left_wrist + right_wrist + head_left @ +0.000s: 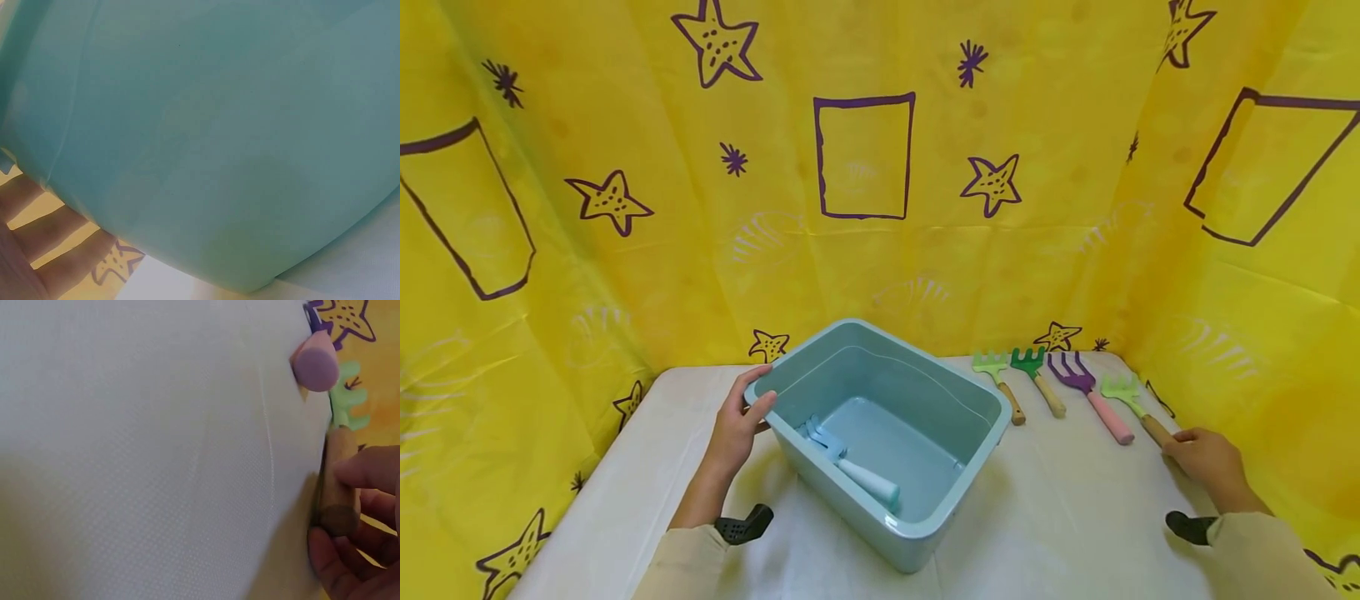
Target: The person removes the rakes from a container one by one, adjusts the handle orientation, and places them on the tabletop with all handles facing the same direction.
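Observation:
My left hand (735, 429) grips the left corner of a blue-green plastic tub (910, 442), thumb over the rim and fingers on the outside. The tub's wall (219, 137) fills most of the left wrist view. Inside it lies a light blue hand rake (865, 479) with a pale handle. At the right, my right hand (1210, 467) pinches the wooden handle end of a light green hand rake (1138, 408) lying on the table. In the right wrist view the thumb presses on the wooden handle (340, 456) with fingers beneath its end.
Left of that rake lie a purple fork with a pink handle (1105, 408), a dark green rake (1041, 379) and another light green rake (1003, 387). A white cloth covers the table (1060, 517). Yellow sheeting (880, 275) with drawn stars encloses the back and sides.

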`<state>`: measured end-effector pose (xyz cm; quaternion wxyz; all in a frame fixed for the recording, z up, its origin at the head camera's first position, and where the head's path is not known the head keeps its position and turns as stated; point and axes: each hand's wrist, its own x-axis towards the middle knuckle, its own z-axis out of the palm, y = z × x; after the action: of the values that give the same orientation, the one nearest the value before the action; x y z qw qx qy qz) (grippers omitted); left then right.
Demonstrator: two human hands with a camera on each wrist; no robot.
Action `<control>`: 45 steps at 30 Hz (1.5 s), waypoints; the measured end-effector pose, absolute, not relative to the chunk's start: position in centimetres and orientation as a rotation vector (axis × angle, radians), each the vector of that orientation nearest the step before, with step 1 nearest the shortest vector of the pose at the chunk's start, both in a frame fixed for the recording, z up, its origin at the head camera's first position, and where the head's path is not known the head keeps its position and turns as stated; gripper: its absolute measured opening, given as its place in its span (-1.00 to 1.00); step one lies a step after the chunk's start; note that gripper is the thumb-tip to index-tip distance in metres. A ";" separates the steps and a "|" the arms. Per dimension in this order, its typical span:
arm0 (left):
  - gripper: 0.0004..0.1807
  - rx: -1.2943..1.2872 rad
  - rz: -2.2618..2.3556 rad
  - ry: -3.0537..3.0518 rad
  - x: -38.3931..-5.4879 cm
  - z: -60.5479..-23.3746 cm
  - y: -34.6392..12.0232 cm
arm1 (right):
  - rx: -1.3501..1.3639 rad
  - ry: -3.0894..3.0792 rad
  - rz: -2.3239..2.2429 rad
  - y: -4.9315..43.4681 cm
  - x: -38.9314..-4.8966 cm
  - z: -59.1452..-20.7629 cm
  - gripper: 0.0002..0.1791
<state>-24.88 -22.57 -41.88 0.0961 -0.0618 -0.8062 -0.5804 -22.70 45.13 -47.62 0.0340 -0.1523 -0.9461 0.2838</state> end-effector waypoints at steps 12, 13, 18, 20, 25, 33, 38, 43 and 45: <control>-0.45 -0.184 -1.723 -2.385 -24.7 -41.9 -22.4 | -0.553 -2.880 0.849 43.9 -22.9 -47.1 -0.57; -0.46 -0.187 -1.722 -2.382 -24.7 -41.9 -22.5 | -0.547 -2.885 0.847 43.9 -22.9 -47.0 -0.57; -0.48 -0.202 -1.725 -2.363 -24.8 -41.9 -22.6 | -0.531 -2.917 0.844 44.2 -22.9 -47.0 -0.55; -0.48 -0.203 -1.724 -2.363 -24.8 -41.9 -22.6 | -0.534 -2.921 0.846 44.3 -23.0 -47.0 -0.54; -0.48 -0.204 -1.729 -2.364 -24.8 -41.9 -22.6 | -0.497 -2.887 0.780 44.6 -23.5 -46.7 -0.49; -0.46 -0.191 -1.740 -2.380 -24.7 -41.8 -22.6 | -0.378 -2.813 0.763 43.5 -24.4 -43.9 -0.52; -0.45 -0.180 -1.768 -2.387 -24.2 -40.8 -22.1 | -0.282 -2.752 0.756 42.2 -25.1 -40.8 -0.53; -0.46 -0.185 -1.754 -2.400 -22.8 -38.9 -21.4 | -0.206 -2.733 0.737 41.0 -26.1 -37.9 -0.52; -0.46 -0.196 -1.737 -2.407 -22.5 -38.5 -21.3 | -0.205 -2.732 0.766 40.4 -26.6 -37.0 -0.50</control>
<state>-22.53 -21.25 -38.50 0.0833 -0.0657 -0.8062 -0.5820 -26.64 40.37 -36.99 0.1479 -0.0712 -0.9498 0.2664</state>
